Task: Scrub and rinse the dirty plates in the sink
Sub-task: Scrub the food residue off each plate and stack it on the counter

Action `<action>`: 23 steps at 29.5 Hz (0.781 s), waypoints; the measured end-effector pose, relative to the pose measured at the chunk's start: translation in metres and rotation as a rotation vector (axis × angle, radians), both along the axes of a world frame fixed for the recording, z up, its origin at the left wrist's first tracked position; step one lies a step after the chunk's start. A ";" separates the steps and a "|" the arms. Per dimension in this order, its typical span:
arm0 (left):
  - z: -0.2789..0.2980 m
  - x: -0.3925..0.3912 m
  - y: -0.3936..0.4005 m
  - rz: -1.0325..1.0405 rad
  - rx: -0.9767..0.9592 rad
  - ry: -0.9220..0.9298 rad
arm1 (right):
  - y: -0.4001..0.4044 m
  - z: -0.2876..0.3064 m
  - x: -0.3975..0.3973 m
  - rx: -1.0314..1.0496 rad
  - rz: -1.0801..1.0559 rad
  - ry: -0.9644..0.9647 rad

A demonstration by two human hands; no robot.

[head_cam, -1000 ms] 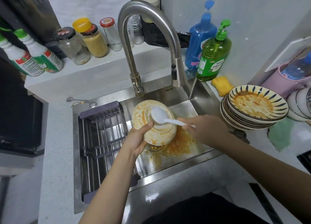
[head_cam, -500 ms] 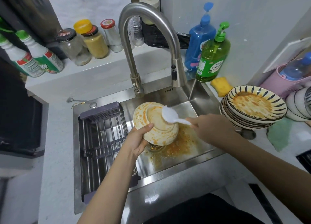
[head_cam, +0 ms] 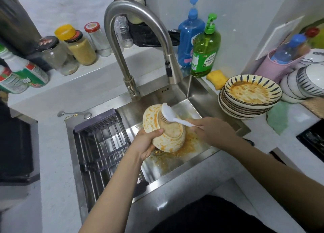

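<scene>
I see my left hand [head_cam: 147, 144] curled round the edge of a dirty plate [head_cam: 164, 129], with the thumb on top, holding it tilted over the sink [head_cam: 177, 92]. The plate's bottom side faces up at me, and it has orange spots all over it. My right hand [head_cam: 213, 130] has its fingers wrapped round the handle of a white brush [head_cam: 169, 114]. The brush's bristles touch the plate near its top edge. Orange mess lies on the sink floor under the plate. A dark rack [head_cam: 101, 141] sits in the left part of the sink. The big silver tap [head_cam: 140, 45] bends over the sink. On the counter to the right stands a stack of dirty plates [head_cam: 249, 96], and the top one has orange sauce in it. A yellow sponge [head_cam: 216, 78] lies just beside the stack, near a green soap bottle [head_cam: 205, 50].
</scene>
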State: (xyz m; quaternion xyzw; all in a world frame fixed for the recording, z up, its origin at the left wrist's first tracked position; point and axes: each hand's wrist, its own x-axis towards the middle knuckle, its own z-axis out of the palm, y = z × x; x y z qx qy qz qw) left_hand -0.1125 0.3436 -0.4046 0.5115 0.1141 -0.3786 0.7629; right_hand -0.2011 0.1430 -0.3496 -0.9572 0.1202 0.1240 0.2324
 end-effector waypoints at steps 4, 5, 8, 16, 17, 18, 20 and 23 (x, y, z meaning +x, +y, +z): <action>0.009 0.001 -0.012 -0.292 0.464 -0.330 | -0.018 -0.011 -0.027 0.114 -0.220 -0.041; 0.012 0.001 -0.020 -0.422 0.632 -0.489 | -0.026 -0.011 -0.037 0.140 -0.282 -0.058; 0.016 -0.001 -0.040 -0.719 0.948 -0.910 | -0.047 -0.015 -0.052 0.199 -0.394 -0.124; 0.037 -0.022 -0.129 -1.016 1.032 -1.373 | -0.114 0.006 -0.068 0.275 -0.567 -0.369; 0.038 -0.021 -0.133 -1.024 1.007 -1.430 | -0.115 0.008 -0.067 0.275 -0.567 -0.389; 0.038 -0.020 -0.150 -1.022 0.991 -1.476 | -0.131 0.013 -0.068 0.279 -0.576 -0.408; 0.039 -0.020 -0.183 -1.026 0.992 -1.573 | -0.157 0.022 -0.071 0.272 -0.571 -0.439; 0.043 -0.023 -0.229 -1.006 0.975 -1.650 | -0.192 0.030 -0.076 0.227 -0.555 -0.468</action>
